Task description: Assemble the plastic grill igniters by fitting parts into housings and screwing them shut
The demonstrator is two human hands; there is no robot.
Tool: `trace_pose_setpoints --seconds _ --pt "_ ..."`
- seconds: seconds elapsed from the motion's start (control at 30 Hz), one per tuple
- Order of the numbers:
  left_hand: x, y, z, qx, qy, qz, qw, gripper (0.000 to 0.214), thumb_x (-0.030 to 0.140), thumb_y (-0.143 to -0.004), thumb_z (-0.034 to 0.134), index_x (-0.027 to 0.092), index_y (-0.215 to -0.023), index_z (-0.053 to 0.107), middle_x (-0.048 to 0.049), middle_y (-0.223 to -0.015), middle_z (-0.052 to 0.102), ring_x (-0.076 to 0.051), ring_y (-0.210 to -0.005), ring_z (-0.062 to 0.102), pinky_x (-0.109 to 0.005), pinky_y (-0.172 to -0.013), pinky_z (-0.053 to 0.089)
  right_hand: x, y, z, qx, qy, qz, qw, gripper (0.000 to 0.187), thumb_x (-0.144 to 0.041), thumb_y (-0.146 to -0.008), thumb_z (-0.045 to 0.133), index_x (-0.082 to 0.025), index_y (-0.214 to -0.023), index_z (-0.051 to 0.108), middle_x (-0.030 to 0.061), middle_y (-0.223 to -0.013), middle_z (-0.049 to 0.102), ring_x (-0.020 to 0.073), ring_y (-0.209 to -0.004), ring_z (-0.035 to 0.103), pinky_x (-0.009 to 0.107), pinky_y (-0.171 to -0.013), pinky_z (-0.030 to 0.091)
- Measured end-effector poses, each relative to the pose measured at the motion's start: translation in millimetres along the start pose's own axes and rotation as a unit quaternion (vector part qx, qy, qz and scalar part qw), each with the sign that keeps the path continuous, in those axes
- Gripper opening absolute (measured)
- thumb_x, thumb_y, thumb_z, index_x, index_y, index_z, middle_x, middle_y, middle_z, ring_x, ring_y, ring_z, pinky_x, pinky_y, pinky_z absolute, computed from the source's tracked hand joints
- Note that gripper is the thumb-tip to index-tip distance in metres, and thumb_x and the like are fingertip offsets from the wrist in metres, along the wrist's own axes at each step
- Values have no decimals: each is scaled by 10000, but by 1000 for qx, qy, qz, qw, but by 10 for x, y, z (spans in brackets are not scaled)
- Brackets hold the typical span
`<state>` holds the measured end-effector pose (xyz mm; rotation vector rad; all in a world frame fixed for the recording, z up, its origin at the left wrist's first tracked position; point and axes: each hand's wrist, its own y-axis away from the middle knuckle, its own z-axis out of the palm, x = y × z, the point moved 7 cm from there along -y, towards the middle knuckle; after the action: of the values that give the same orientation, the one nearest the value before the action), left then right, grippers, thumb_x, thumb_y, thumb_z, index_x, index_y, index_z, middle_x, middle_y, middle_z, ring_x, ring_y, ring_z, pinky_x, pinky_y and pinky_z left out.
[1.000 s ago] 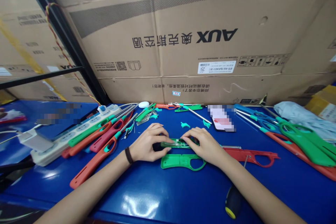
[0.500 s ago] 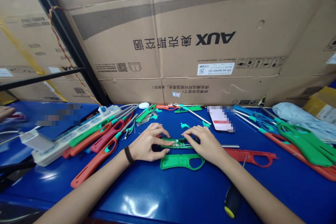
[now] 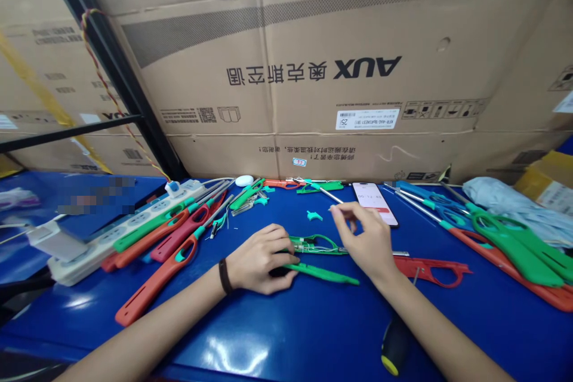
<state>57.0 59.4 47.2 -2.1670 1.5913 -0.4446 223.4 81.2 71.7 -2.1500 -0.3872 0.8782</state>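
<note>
Your left hand (image 3: 258,261) hid one end of the green plastic lighter shell (image 3: 320,273), and your left forearm (image 3: 147,334) ran off the lower edge of the view. Whatever your right fingertips (image 3: 339,209) pinched was too small to tell, as were the fine wires (image 3: 313,243) in the open green lighter body (image 3: 308,245). A pixelated patch (image 3: 96,197) blurred part of the blue workbench (image 3: 67,322) at far left.

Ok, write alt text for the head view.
Two hands work on a blue workbench: the left hand holds a green lighter shell beside an open green lighter casing with wires, and the right hand is raised, fingertips pinched. Red and green utility lighters lie to both sides, under an AUX carton.
</note>
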Motion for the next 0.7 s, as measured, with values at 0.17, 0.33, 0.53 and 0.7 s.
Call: trace_pose_setpoints --seconds 0.17,0.33,0.53,0.7 --pt "-252 35 -60 57 55 -117 990 166 278 -867 579 152 -789 654 -44 -732 661 -154 -697 559 -313 -736 437 -4 -76 -202 51 -29 -23 998 119 -251 -886 543 -208 -810 622 -14 -658 617 131 -574 519 269 -624 421" --pt "-548 147 -88 108 141 -283 943 286 361 -872 555 144 -698 625 -24 -655 609 -129 -617 532 -241 -605 429 -93 -29 90 -184 -54 -127 973 238 -295 -851 617 -257 -1086 603 17 -1042 674 195 -1000 582 355 -896 426" --pt "-698 221 -50 101 121 -366 917 368 454 -882 501 147 -737 641 -4 -664 620 -126 -599 545 -213 -558 416 69 45 270 -241 -26 -91 966 272 -294 -872 581 -269 -1143 571 17 -1125 658 197 -1056 576 381 -927 436" --pt "-916 353 -47 96 65 -432 895 376 484 -877 486 159 -809 663 12 -632 626 -141 -547 548 -223 -503 390 255 61 323 -256 13 -34 966 220 -312 -915 482 -248 -1083 609 50 -1160 639 224 -1115 555 425 -964 425"
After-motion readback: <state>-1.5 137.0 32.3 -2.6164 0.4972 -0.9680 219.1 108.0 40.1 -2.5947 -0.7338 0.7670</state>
